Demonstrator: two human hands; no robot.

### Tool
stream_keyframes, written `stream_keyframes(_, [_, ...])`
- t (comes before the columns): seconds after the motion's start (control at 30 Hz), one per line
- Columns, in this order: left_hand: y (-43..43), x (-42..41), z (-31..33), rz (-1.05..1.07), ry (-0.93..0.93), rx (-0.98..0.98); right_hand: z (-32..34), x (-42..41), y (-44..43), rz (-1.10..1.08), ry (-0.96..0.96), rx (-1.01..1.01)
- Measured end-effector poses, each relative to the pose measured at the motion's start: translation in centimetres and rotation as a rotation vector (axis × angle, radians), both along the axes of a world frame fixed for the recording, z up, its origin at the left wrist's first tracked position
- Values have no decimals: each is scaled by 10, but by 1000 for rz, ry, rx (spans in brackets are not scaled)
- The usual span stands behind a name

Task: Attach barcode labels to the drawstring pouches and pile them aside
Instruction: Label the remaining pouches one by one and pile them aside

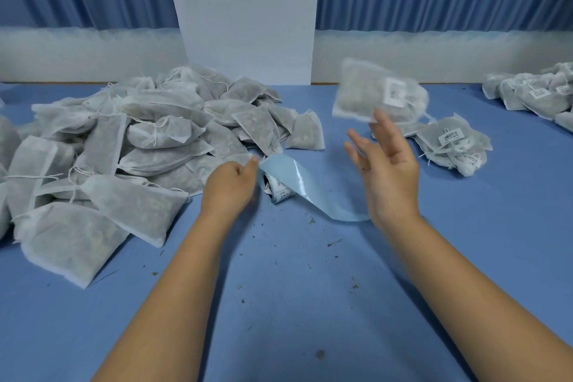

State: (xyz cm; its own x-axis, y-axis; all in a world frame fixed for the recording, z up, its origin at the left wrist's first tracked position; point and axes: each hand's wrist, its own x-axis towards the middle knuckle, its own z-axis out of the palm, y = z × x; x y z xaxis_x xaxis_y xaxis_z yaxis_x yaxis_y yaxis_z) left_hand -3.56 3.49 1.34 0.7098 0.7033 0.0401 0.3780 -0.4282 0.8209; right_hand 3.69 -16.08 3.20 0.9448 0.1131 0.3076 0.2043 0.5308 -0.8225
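Observation:
A labelled white pouch [376,93] is in the air just beyond my right hand [383,164], blurred, its barcode label facing me. That hand has its fingers spread and straight and holds nothing. My left hand [231,186] pinches the blue backing strip [305,187] at the label roll [277,189], which lies on the blue table. A large heap of unlabelled pouches [130,146] fills the left. A small pile of labelled pouches [449,146] lies to the right, below the airborne pouch.
Another pile of labelled pouches [533,93] sits at the far right edge. A white pillar [245,15] and blue curtains stand behind the table [294,304]. Small dry crumbs are scattered on the cloth in front of me.

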Motion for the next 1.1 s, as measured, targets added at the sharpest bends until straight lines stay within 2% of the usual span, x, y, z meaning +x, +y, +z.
stream_keyframes(0.03, [2, -1, -1, 35, 24, 127, -1, 0, 0, 30, 12, 2])
stream_keyframes(0.1, [4, -4, -3, 79, 46, 312, -6, -1, 2, 57, 0, -127])
stream_keyframes(0.23, [10, -8, -6, 78, 165, 489, -11, -5, 7, 82, -65, -341])
stream_keyframes(0.37, [11, -8, -8, 100, 253, 538, -13, -7, 8, 103, -79, -439])
stream_keyframes(0.57, [17, -7, -8, 133, 258, 580, -14, -9, 10, 165, -74, -479])
stream_keyframes(0.73, [16, -11, 0, 160, 130, 546, -16, -8, 11, 214, -72, -538])
stream_keyframes(0.8, [12, -11, 5, 195, 9, 536, -17, -7, 11, 227, -67, -541])
stream_keyframes(0.87, [8, -11, 11, 178, -224, 437, -17, -7, 11, 228, -64, -540])
stream_keyframes(0.97, [1, -16, 25, 18, -566, -16, -17, -7, 11, 201, -61, -534])
stream_keyframes(1.03, [0, -19, 33, -104, -645, -282, -16, -6, 9, 170, -112, -555])
stream_keyframes(1.1, [1, -20, 35, -215, -620, -389, -15, -7, 8, 164, -180, -550])
